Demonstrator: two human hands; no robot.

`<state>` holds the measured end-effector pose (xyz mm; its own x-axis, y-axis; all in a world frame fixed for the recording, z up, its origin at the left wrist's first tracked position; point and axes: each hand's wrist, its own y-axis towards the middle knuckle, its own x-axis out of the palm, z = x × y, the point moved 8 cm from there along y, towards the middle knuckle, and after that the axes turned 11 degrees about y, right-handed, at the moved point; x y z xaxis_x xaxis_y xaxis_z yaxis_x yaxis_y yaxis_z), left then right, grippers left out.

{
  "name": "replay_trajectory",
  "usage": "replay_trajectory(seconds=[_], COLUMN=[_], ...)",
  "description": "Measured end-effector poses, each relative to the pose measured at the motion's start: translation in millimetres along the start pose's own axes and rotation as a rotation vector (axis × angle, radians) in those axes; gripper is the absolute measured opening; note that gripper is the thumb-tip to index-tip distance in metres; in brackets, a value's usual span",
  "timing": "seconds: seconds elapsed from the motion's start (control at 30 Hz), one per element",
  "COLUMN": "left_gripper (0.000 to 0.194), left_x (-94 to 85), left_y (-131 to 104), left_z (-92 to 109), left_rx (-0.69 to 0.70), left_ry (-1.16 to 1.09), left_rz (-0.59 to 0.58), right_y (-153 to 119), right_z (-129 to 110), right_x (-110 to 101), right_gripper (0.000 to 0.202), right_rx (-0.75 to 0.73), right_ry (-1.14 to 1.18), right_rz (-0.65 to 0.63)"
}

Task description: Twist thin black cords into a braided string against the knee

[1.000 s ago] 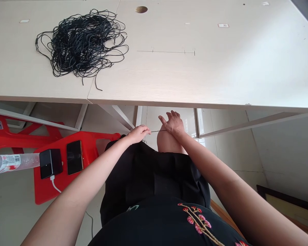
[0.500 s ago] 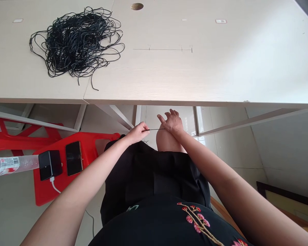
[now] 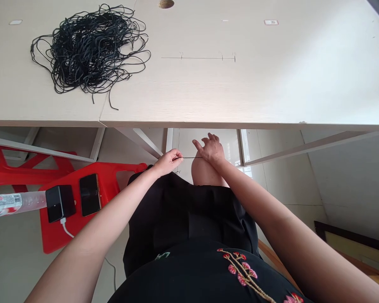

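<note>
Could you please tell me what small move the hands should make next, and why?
Perhaps roll the dark cord slightly under the right hand against the knee, with the left hand pinching it: the cord looks twisted, stretches straight between the hands, and the right hand rests open on the knee.

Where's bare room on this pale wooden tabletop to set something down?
The tabletop is bare right of the thin dark ruled line, below the red-bordered white label, and between that line and the front edge. The tangled black cord pile crowds the left.
</note>
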<state>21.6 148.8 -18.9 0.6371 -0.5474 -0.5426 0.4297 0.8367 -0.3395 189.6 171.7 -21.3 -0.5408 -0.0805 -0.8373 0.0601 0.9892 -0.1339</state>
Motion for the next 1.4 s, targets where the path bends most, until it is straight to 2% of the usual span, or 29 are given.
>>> replay_trajectory(seconds=[0.47, 0.77, 1.0, 1.4], left_gripper=[0.025, 0.029, 0.014, 0.017], left_x=[0.5, -1.5, 1.6, 0.2], left_y=[0.6, 1.0, -3.1, -3.6], left_z=[2.4, -9.0, -3.0, 1.0], left_rx=[-0.007, -0.11, -0.069, -0.031], left_ry=[0.231, 0.193, -0.004, 0.095], left_rz=[-0.021, -0.016, -0.025, 0.035], right_y=[1.3, 0.3, 0.3, 0.0], right_z=[2.0, 0.4, -0.9, -0.3], right_x=[-0.1, -0.6, -1.4, -0.2], right_gripper=[0.069, 0.07, 0.068, 0.07], right_rx=[0.004, 0.013, 0.017, 0.01], right_ry=[0.013, 0.011, 0.008, -0.006], right_rz=[-0.006, -0.021, -0.014, -0.017])
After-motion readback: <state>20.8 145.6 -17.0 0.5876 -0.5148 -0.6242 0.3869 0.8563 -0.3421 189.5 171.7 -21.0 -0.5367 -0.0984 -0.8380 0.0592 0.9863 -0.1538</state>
